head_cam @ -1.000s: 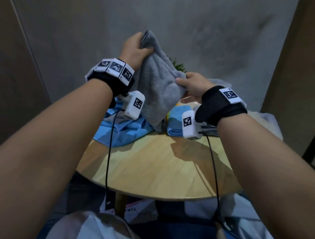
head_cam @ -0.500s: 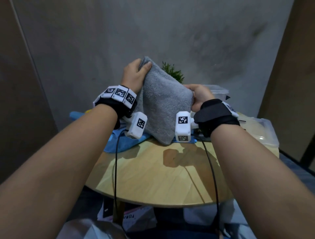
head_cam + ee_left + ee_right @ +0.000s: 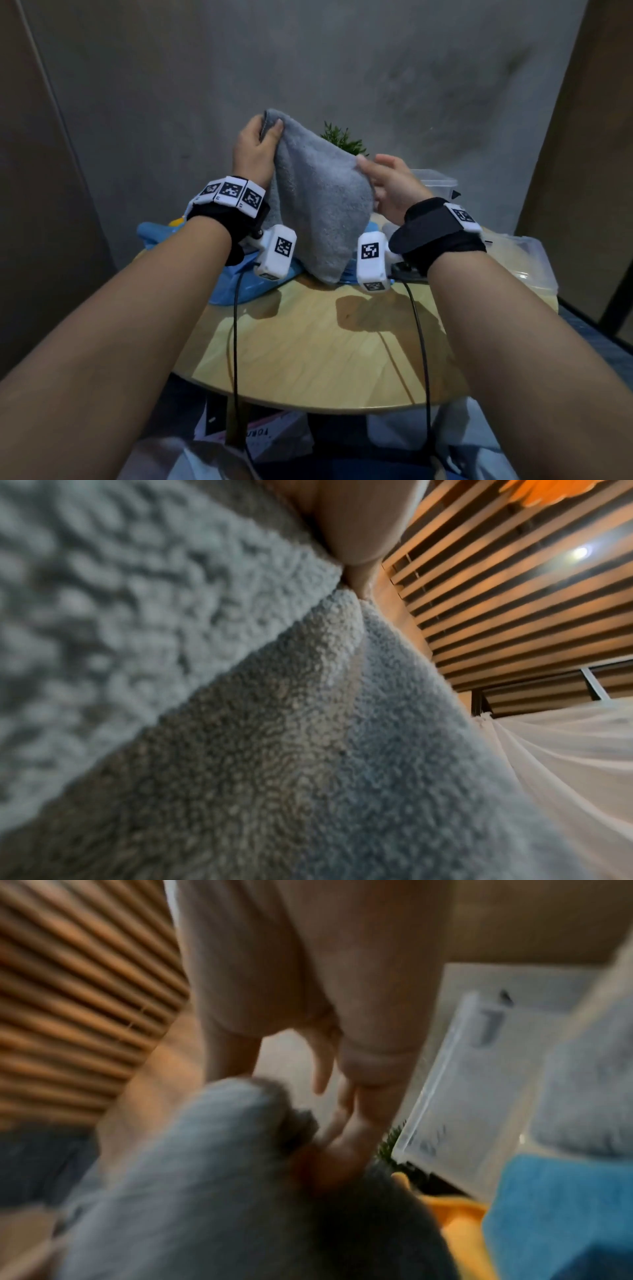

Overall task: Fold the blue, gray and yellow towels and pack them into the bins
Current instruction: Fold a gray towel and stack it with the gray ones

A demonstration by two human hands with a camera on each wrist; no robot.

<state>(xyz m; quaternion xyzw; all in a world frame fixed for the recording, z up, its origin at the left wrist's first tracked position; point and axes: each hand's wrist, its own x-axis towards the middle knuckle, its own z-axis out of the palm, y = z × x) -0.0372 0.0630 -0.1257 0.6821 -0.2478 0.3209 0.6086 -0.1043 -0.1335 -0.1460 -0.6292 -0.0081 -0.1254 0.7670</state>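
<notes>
Above table (image 3: 325, 359) | left hand (image 3: 255, 150) pinches gray towel (image 3: 318, 205) | right-wrist view: clear bin (image 3: 472, 1069)

A round wooden table (image 3: 325, 359) is being backed by a grey wall (image 3: 308, 61); slatted ceiling (image 3: 514, 601) is being lit.

Under the round table (image 3: 329, 363), at six o'clock, a box (image 3: 263, 442) bears inverted letters, perhaps "TORO"; nothing else readable.
</notes>
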